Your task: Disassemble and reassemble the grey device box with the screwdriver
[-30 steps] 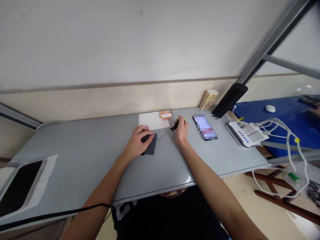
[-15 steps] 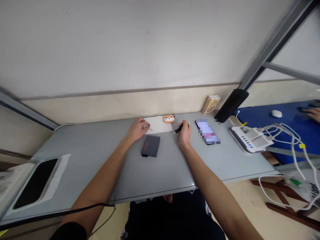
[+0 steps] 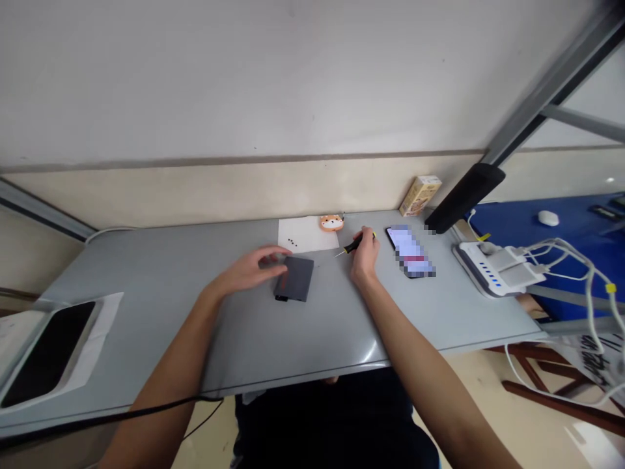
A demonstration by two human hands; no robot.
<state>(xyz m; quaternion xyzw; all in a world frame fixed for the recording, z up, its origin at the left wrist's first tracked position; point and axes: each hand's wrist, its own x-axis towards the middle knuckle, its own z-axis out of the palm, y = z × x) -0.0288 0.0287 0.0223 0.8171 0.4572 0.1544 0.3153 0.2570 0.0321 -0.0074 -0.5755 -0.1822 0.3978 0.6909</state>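
A dark grey flat box (image 3: 295, 279) with reddish lettering lies on the grey table. My left hand (image 3: 254, 268) is at its left edge, thumb and fingers apart around the near corner; whether it touches the box I cannot tell. In my right hand (image 3: 366, 253) is a black and yellow screwdriver (image 3: 352, 245), its thin shaft pointing left and down toward the table. Behind the box is a sheet of white paper (image 3: 312, 241) with several tiny dark screws (image 3: 291, 242) on it. An orange animal-faced case (image 3: 332, 223) rests at the paper's far right corner.
Right of my right hand lies a phone (image 3: 410, 253) with a lit, blurred screen. A small yellow carton (image 3: 420, 195), a black cylinder (image 3: 466, 197) and a white power strip (image 3: 491, 268) with cables stand farther right. A black-screened tablet (image 3: 51, 352) lies at left.
My left hand has left the paper and come back toward the left side of the grey box, its fingers opening. More small screws show on the paper. My right hand still holds the screwdriver.
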